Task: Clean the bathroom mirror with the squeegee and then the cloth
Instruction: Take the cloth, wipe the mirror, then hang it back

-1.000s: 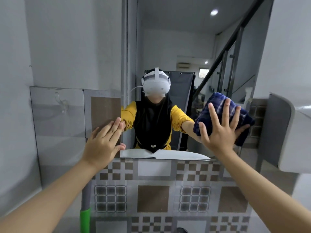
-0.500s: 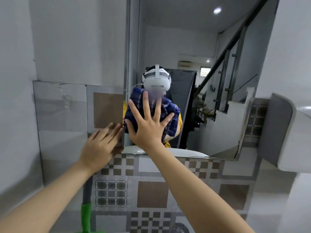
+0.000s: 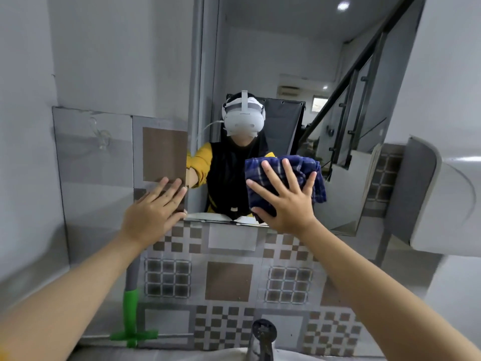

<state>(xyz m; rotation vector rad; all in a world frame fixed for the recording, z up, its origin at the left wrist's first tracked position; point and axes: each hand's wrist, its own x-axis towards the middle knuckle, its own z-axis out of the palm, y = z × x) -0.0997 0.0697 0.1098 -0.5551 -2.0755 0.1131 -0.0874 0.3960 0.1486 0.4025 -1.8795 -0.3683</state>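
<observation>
The bathroom mirror point(image 3: 286, 61) hangs on the wall ahead and reflects a person in a headset. My right hand point(image 3: 286, 201) spreads flat over a dark blue checked cloth point(image 3: 299, 173) and presses it against the lower middle of the glass. My left hand point(image 3: 153, 212) rests with fingers together on the tiled wall at the mirror's lower left corner, holding nothing. The squeegee point(image 3: 132, 308), with a grey shaft and a green head, stands upright against the tiles below my left arm.
Patterned brown and grey tiles point(image 3: 229, 280) cover the wall under the mirror. A chrome tap point(image 3: 263, 337) rises at the bottom edge. A white fixture point(image 3: 442, 196) juts out at the right, close to the mirror's edge.
My right hand slid the cloth from the mirror's right side to its left edge, then back to the lower middle. My left hand stayed at the lower left corner.
</observation>
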